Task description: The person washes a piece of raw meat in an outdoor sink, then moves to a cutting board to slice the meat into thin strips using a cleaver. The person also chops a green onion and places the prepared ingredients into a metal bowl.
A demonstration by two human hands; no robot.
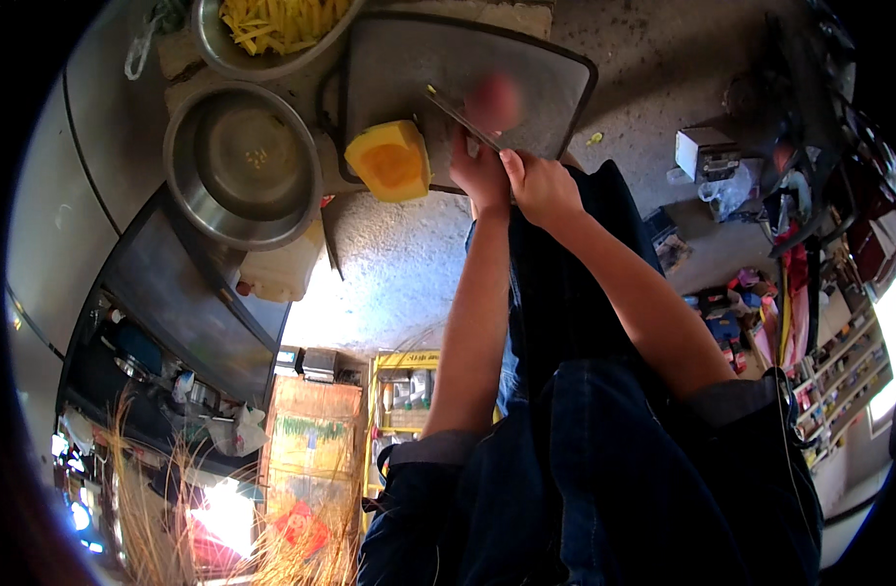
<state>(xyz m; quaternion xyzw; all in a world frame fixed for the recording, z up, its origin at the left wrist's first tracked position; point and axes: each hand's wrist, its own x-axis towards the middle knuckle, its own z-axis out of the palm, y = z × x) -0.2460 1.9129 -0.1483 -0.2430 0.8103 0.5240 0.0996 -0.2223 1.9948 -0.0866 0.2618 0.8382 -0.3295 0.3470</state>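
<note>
Clearly, the right hand (546,190) grips a thin metal knife (465,121); whether the left hand (479,176) does, I cannot tell. Leftward, a blocky yellow squash chunk (387,161) sits on a dark-rimmed grey board (394,78).

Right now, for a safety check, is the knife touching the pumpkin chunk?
Apart. The head view shows the knife to the right of the pumpkin chunk, with a strip of bare grey cutting board plainly visible between them.
</note>
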